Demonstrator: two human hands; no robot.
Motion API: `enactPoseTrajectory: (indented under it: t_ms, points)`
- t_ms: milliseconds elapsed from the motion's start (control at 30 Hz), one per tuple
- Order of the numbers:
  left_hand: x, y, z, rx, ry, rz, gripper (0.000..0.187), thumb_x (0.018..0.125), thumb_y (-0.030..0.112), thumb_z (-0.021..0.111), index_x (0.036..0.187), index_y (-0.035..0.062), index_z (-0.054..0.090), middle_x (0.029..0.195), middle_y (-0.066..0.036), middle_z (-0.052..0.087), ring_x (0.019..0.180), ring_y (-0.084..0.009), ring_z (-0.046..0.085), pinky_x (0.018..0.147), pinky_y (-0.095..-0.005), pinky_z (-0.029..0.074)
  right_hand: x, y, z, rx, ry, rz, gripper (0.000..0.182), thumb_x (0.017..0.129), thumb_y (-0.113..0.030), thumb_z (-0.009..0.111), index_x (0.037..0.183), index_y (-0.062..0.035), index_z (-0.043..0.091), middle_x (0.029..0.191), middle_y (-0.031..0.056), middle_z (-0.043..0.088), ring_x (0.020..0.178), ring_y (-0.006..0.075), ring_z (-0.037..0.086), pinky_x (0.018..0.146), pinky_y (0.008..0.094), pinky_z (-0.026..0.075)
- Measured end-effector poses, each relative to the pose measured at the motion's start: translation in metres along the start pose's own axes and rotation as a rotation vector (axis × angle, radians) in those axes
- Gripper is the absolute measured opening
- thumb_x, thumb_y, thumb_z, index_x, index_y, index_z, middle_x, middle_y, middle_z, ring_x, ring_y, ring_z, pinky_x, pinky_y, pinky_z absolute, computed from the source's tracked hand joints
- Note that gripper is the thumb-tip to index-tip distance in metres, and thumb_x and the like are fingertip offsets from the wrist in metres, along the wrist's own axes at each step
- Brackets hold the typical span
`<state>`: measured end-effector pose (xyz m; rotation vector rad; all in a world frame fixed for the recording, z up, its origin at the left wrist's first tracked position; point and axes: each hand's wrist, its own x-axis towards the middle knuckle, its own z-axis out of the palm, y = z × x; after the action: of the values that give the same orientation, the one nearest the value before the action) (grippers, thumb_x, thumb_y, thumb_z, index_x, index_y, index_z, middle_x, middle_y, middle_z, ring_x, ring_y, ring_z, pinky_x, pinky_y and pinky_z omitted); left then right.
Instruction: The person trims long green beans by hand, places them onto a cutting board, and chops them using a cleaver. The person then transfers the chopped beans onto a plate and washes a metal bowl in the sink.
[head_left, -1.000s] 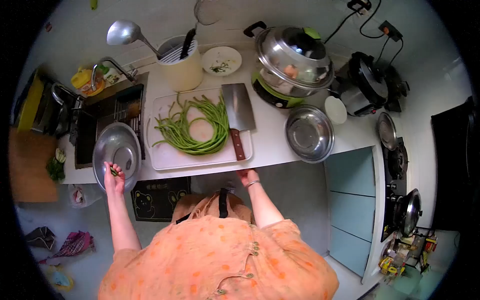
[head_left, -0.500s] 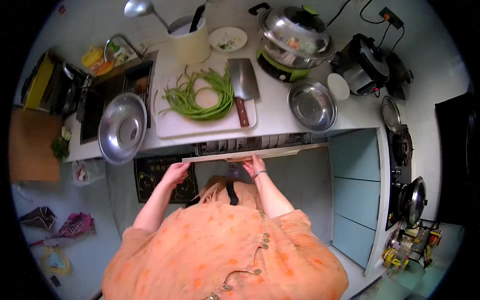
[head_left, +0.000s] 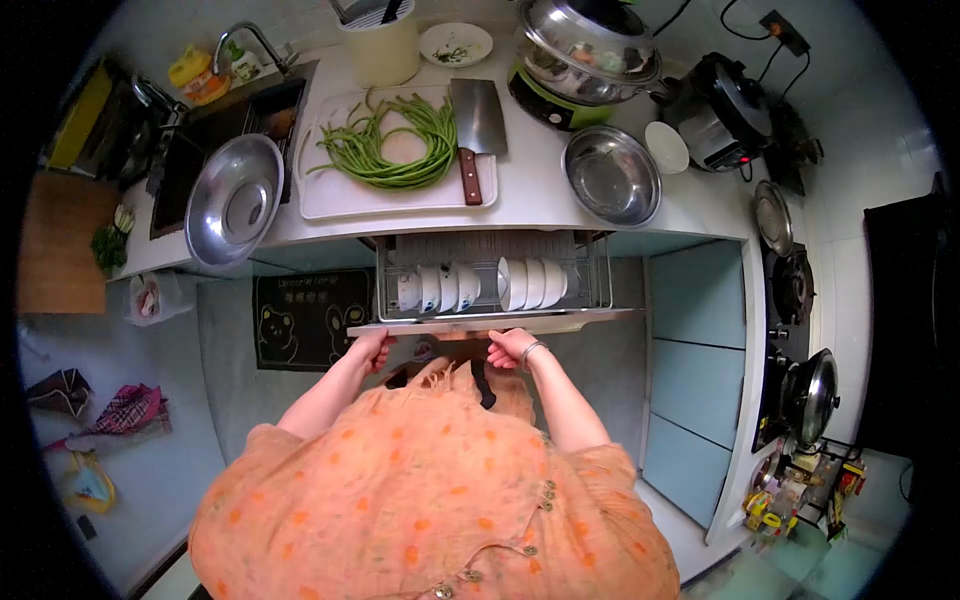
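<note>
A dish drawer under the counter is pulled out, and its front panel (head_left: 560,323) runs across just ahead of my body. My left hand (head_left: 373,351) is closed on the panel near its left end. Nearer the panel's middle, my right hand (head_left: 512,348), with a bangle at the wrist, has its fingers curled at the top edge. Inside the wire rack (head_left: 597,290) two rows of bowls stand on edge: patterned bowls (head_left: 440,288) at left and white bowls (head_left: 530,284) at right.
On the counter, a white cutting board (head_left: 320,200) bears long green beans (head_left: 400,165) and a cleaver (head_left: 480,120). A metal basin (head_left: 235,205) overhangs the front edge by the sink. A steel bowl (head_left: 612,178), steamer (head_left: 580,60) and electric cooker (head_left: 720,120) stand to the right.
The drawer has come out farther toward me, so the bowls in its rack now show fully. Both hands have moved back with the panel, and the view has tilted downward.
</note>
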<state>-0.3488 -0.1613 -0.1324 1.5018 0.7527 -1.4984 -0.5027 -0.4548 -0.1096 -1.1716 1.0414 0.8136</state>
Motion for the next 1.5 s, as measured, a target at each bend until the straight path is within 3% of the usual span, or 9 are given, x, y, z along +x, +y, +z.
enactPoseTrajectory:
  t_ms: [233,267,367,433,467,500,633,1233,1500]
  points:
    - [0.002,-0.024,0.006,-0.001,0.134,0.05,0.039,0.091,0.046,0.035,0.085,0.0147,0.058,0.052,0.005,0.032,0.043,-0.0093,0.026,0.041,-0.0247,0.023,0.041,-0.013,-0.126,0.0,0.363,-0.414,0.027,0.084,-0.026,0.054,0.079,-0.0006,0.062,0.067,0.0068,0.063,0.051,0.0122,0.059,0.045,0.0243,0.046]
    - [0.003,-0.028,0.008,-0.021,0.176,0.041,0.04,0.091,0.046,0.035,0.082,0.0145,0.058,0.052,0.005,0.034,0.042,-0.0094,0.025,0.039,-0.0252,0.022,0.056,-0.019,-0.145,0.012,0.424,-0.447,0.026,0.082,-0.024,0.055,0.08,-0.0001,0.063,0.072,0.0114,0.065,0.059,0.0211,0.063,0.053,0.0297,0.049]
    - [0.019,-0.033,0.009,-0.036,0.261,0.105,0.042,0.091,0.046,0.036,0.076,0.0134,0.058,0.049,0.004,0.036,0.036,-0.0104,0.027,0.033,-0.0266,0.019,0.185,-0.017,-0.214,-0.184,0.634,-0.461,0.029,0.083,-0.03,0.056,0.085,-0.0015,0.062,0.079,0.0108,0.065,0.066,0.0199,0.064,0.054,0.0302,0.049]
    - [0.021,-0.037,0.004,-0.013,0.268,0.125,0.044,0.092,0.044,0.034,0.08,0.0122,0.061,0.046,0.002,0.036,0.033,-0.012,0.031,0.03,-0.0266,0.02,0.164,-0.069,-0.224,-0.696,0.727,-0.293,0.05,0.086,-0.047,0.042,0.106,-0.0046,0.06,0.109,0.019,0.057,0.103,0.0352,0.054,0.089,0.0426,0.041]
    - [0.009,-0.037,0.009,0.011,0.216,0.153,0.046,0.092,0.046,0.032,0.082,0.0116,0.061,0.047,0.002,0.036,0.033,-0.0124,0.029,0.03,-0.028,0.02,0.232,-0.061,-0.245,-0.66,0.747,-0.246,0.056,0.086,-0.051,0.037,0.116,-0.0057,0.053,0.123,0.0184,0.048,0.106,0.0325,0.053,0.09,0.0425,0.041]
    - [0.004,-0.032,0.017,-0.058,0.258,0.107,0.048,0.092,0.048,0.031,0.085,0.0112,0.061,0.048,0.003,0.034,0.035,-0.0116,0.029,0.032,-0.0276,0.021,0.279,-0.05,-0.25,-0.609,1.07,-0.776,0.049,0.088,-0.042,0.043,0.12,-0.0063,0.047,0.128,0.0149,0.045,0.109,0.0316,0.051,0.082,0.0465,0.046]
    - [-0.009,-0.024,0.04,-0.115,0.393,0.09,0.043,0.093,0.045,0.032,0.092,0.0113,0.059,0.051,0.004,0.031,0.039,-0.0099,0.028,0.036,-0.0248,0.023,0.275,-0.085,-0.257,-0.359,0.88,-0.366,0.045,0.087,-0.037,0.045,0.12,-0.006,0.046,0.126,0.0141,0.046,0.108,0.0316,0.051,0.078,0.0462,0.048]
    - [0.006,-0.012,0.034,-0.16,0.393,0.13,0.045,0.093,0.047,0.03,0.084,0.0129,0.058,0.049,0.004,0.034,0.04,-0.01,0.031,0.036,-0.0237,0.023,0.215,-0.066,-0.217,0.679,0.511,-0.257,0.037,0.083,-0.015,0.054,0.117,-0.0047,0.044,0.115,0.0106,0.051,0.104,0.0315,0.053,0.059,0.0448,0.055]
    - [0.043,0.001,0.008,0.013,0.26,0.393,0.041,0.092,0.039,0.035,0.072,0.0092,0.056,0.043,0.001,0.037,0.03,-0.0117,0.027,0.027,-0.0292,0.021,-0.057,0.018,-0.169,0.574,0.301,-0.312,0.038,0.078,0.001,0.04,0.116,-0.0044,0.047,0.098,0.0156,0.06,0.082,0.0283,0.063,0.061,0.0418,0.055]
